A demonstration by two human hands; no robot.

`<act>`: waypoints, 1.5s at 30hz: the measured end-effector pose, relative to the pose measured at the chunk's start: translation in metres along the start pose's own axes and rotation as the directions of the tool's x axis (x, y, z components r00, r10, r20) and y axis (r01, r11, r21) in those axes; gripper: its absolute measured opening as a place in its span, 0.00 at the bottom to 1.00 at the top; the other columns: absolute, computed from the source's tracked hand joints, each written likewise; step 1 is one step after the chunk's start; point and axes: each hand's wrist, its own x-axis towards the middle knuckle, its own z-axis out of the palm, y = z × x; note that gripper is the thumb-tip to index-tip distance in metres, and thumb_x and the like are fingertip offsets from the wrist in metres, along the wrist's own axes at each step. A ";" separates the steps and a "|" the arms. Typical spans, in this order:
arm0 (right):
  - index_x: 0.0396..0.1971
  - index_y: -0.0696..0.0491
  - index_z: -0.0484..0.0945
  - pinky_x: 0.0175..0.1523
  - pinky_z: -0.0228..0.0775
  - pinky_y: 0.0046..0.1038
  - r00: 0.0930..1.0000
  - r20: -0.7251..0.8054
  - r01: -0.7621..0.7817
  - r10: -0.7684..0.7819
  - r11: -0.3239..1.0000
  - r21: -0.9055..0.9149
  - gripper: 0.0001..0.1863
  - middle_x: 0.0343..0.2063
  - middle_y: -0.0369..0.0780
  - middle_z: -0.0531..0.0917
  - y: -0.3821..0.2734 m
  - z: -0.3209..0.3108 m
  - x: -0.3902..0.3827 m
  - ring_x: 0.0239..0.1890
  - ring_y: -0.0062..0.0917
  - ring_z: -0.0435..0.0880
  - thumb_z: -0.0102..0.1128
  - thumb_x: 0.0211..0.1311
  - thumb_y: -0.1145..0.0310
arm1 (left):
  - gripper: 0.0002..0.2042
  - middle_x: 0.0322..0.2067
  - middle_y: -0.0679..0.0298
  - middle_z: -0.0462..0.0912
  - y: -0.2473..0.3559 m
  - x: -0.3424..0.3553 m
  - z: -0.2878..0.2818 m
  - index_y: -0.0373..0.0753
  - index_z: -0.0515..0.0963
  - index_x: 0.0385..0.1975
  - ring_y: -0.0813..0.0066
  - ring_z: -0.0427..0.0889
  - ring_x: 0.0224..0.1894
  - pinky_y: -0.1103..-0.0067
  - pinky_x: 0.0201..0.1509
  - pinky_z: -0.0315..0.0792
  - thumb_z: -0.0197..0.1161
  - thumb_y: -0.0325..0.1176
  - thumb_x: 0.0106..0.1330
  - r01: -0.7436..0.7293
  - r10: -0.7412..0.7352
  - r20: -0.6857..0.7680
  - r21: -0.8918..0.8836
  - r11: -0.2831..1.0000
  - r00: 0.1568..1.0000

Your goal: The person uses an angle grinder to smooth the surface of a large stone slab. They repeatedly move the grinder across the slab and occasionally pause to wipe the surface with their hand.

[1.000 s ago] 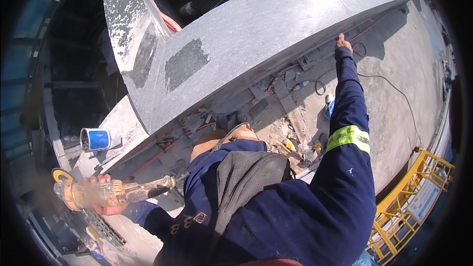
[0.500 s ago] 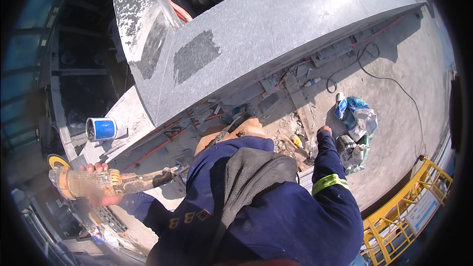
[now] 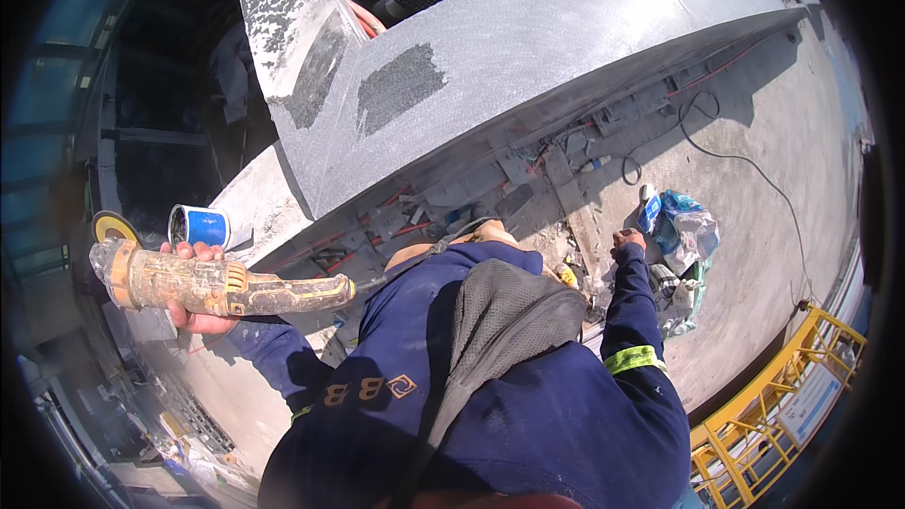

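Observation:
My left hand (image 3: 200, 322) is wrapped round the body of a dusty, scuffed angle grinder (image 3: 189, 283), held out to the left. The grinder's yellow-rimmed disc (image 3: 115, 226) points away from me, and its handle lies toward my waist with a cord trailing from that end. Off to the right, my right hand (image 3: 629, 239) hangs at the end of a dark blue sleeve with its fingers curled in. I see nothing in it. Ahead stands a large grey stone-like slab (image 3: 528, 47) with a darker rough patch (image 3: 401, 90) on its face.
A blue and white tub (image 3: 200, 226) lies on its side on a pale ledge beyond the grinder. Rubble and a board (image 3: 575, 203) lie below the slab. Plastic bags (image 3: 686, 231) rest right of my hand. A black cable (image 3: 754, 165) crosses the floor toward a yellow railing (image 3: 782, 424).
My left hand has raised the grinder a little and its handle has swung more level. My right hand shows more fully now. The view has shifted slightly.

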 end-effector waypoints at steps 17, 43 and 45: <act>0.62 0.61 0.63 0.60 0.70 0.39 0.129 -0.143 0.946 -0.981 0.079 0.315 0.42 0.53 0.55 0.77 -0.355 -0.118 -0.373 0.57 0.46 0.77 0.69 0.57 0.49 | 0.40 0.44 0.49 0.74 -0.125 0.024 0.055 0.35 0.57 0.65 0.55 0.80 0.38 0.62 0.44 0.76 0.64 0.53 0.58 0.125 -0.159 -0.179 -0.186 0.975 0.971; 0.59 0.63 0.65 0.59 0.68 0.31 0.498 -0.576 0.860 -0.648 0.456 0.231 0.44 0.52 0.46 0.73 -0.370 -0.223 -0.376 0.55 0.32 0.76 0.77 0.45 0.57 | 0.43 0.46 0.50 0.77 -0.265 0.043 0.243 0.26 0.60 0.55 0.66 0.78 0.49 0.72 0.54 0.73 0.81 0.37 0.43 0.566 -0.517 0.496 0.061 0.822 0.698; 0.60 0.63 0.64 0.59 0.68 0.30 0.519 -0.584 0.839 -0.624 0.504 0.207 0.45 0.52 0.46 0.74 -0.366 -0.225 -0.369 0.55 0.33 0.76 0.77 0.45 0.58 | 0.42 0.44 0.50 0.78 -0.272 0.039 0.252 0.26 0.62 0.53 0.63 0.79 0.48 0.73 0.54 0.73 0.81 0.37 0.40 0.576 -0.532 0.449 0.047 0.816 0.718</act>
